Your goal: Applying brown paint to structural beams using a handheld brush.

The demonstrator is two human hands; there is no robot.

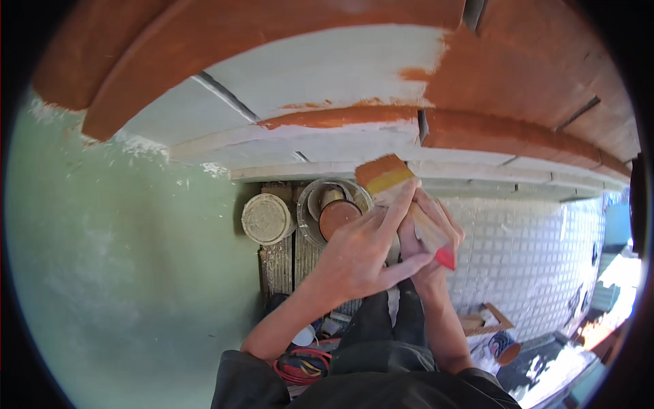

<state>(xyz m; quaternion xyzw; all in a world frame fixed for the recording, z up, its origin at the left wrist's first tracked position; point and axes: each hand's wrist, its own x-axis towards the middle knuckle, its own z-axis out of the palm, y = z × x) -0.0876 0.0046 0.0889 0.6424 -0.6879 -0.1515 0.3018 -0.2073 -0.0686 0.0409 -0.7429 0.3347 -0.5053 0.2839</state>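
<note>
A wide flat paintbrush point(387, 176) is held up in front of me, bristles pointing to the upper left. Its bristles are coated orange-brown below a yellow band, and the pale handle ends in a pink-red tip. My right hand point(440, 217) is closed around the handle. Across the brush near its pale ferrule lies the index finger of my left hand point(357, 250), with the thumb stretched towards the handle's end; its other fingers are partly hidden. Beneath the brush, a round container of orange-brown paint point(339, 219) sits in a larger grey bucket point(310, 230).
A crusted lidded tub point(265, 219) stands beside the bucket on worn planks point(277, 266). Ahead is a ledged surface point(337, 71), part white, part orange-brown. A green wall point(133, 255) rises left. Red cable point(296, 378) lies below; tiled paving point(521, 255) stretches right, far below.
</note>
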